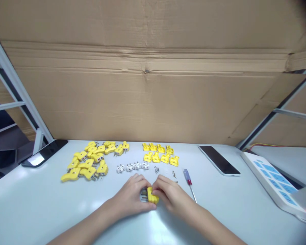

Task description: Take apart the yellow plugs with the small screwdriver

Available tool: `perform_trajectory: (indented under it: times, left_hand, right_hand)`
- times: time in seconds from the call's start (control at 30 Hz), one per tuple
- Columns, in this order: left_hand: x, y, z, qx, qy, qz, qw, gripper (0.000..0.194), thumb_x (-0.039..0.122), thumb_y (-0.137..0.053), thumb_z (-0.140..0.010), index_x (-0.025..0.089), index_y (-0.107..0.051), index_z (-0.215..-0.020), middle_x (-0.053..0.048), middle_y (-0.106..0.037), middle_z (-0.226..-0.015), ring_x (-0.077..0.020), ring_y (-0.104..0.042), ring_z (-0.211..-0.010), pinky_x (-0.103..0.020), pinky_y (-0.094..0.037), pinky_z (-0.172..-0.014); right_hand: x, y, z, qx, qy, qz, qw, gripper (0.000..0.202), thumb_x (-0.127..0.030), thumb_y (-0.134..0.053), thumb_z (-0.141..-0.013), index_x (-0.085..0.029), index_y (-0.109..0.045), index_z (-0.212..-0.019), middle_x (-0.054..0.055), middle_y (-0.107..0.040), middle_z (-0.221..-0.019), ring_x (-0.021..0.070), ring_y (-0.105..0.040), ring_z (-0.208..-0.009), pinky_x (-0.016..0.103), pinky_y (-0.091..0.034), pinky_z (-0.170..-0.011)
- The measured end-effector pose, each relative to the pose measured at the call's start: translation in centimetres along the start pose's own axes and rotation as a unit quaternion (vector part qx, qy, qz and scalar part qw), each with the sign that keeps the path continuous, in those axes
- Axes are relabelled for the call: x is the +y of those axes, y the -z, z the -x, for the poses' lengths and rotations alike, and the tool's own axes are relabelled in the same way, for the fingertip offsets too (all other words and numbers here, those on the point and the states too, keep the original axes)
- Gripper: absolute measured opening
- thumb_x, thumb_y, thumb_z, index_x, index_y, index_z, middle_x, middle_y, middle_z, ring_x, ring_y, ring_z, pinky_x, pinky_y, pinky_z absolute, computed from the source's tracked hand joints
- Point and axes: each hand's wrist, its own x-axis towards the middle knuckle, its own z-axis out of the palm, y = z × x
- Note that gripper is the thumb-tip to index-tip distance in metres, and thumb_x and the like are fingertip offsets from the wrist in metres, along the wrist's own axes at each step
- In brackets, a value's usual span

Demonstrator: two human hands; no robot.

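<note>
My left hand (130,195) grips a yellow electrical plug (152,196) between thumb and fingers, just above the front middle of the table. Its metal pins point left, into the curve of that hand. My right hand (169,193) is closed in a pinch, fingertips against the plug's upper right face; whatever small thing they may hold is hidden. Just beyond the hands lie several small screws (156,169), a row of white plug inserts with pins (137,165) and, to the right, a few longer metal pieces (174,174). Several open yellow plug shells (156,157) sit behind them.
A pile of yellow plugs (88,163) covers the table's left back. A screwdriver (187,177) lies right of my hands, with a phone (219,160) farther right. A white device with blue panels (275,180) stands at the right edge; a black-screened object (46,153) rests far left. Cardboard (148,109) walls the back.
</note>
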Motion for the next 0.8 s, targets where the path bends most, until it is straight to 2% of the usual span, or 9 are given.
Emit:
perform_trajectory:
  times: [0.13, 0.33, 0.5, 0.67, 0.8]
  left_hand:
    - [0.2, 0.1, -0.1, 0.001, -0.003, -0.003, 1.0, 0.027, 0.024, -0.079, -0.065, 0.02, -0.064, -0.087, -0.002, -0.061, -0.088, -0.0224, -0.055, -0.09, -0.036, -0.044, -0.083]
    - [0.3, 0.1, 0.0, 0.001, 0.0, -0.001, 1.0, 0.027, 0.025, -0.079, -0.066, 0.019, -0.064, -0.088, -0.002, -0.061, -0.088, -0.0229, -0.055, -0.09, -0.037, -0.045, -0.082]
    - [0.4, 0.1, 0.0, -0.002, 0.012, -0.002, 1.0, 0.026, 0.025, -0.078, -0.066, 0.018, -0.064, -0.086, -0.002, -0.061, -0.089, -0.0222, -0.056, -0.09, -0.035, -0.044, -0.083]
    - [0.3, 0.0, 0.0, 0.016, 0.002, -0.013, 1.0, 0.025, 0.028, -0.077, -0.065, 0.02, -0.064, -0.084, -0.002, -0.063, -0.088, -0.022, -0.056, -0.088, -0.034, -0.045, -0.08]
    - [0.2, -0.3, 0.2, 0.054, -0.001, -0.04, 0.998, 0.021, 0.026, -0.074, -0.064, 0.019, -0.063, -0.08, -0.002, -0.065, -0.08, -0.0217, -0.059, -0.081, -0.032, -0.046, -0.074]
  right_hand:
    - [0.0, -0.3, 0.2, -0.018, 0.012, 0.053, 0.998, 0.015, -0.006, -0.047, -0.086, -0.016, -0.059, -0.087, 0.007, -0.058, -0.085, 0.0177, -0.057, -0.073, 0.029, -0.046, -0.065]
    - [-0.6, 0.8, 0.1, -0.001, -0.012, -0.039, 0.999, 0.019, -0.004, -0.051, -0.084, -0.017, -0.064, -0.085, 0.005, -0.063, -0.082, 0.0164, -0.059, -0.075, 0.028, -0.046, -0.07]
    - [-0.6, 0.6, -0.3, -0.003, -0.029, -0.028, 0.999, 0.015, -0.007, -0.059, -0.081, -0.016, -0.069, -0.073, 0.004, -0.061, -0.072, 0.015, -0.058, -0.066, 0.026, -0.044, -0.063]
    - [-0.4, 0.1, -0.1, 0.026, -0.011, 0.038, 0.999, 0.017, -0.008, -0.057, -0.083, -0.016, -0.069, -0.076, 0.004, -0.063, -0.074, 0.0143, -0.06, -0.064, 0.024, -0.045, -0.06]
    - [-0.6, -0.2, 0.4, 0.031, 0.006, 0.119, 0.992, 0.018, -0.01, -0.054, -0.085, -0.017, -0.069, -0.077, 0.005, -0.065, -0.076, 0.0153, -0.062, -0.062, 0.024, -0.046, -0.058]
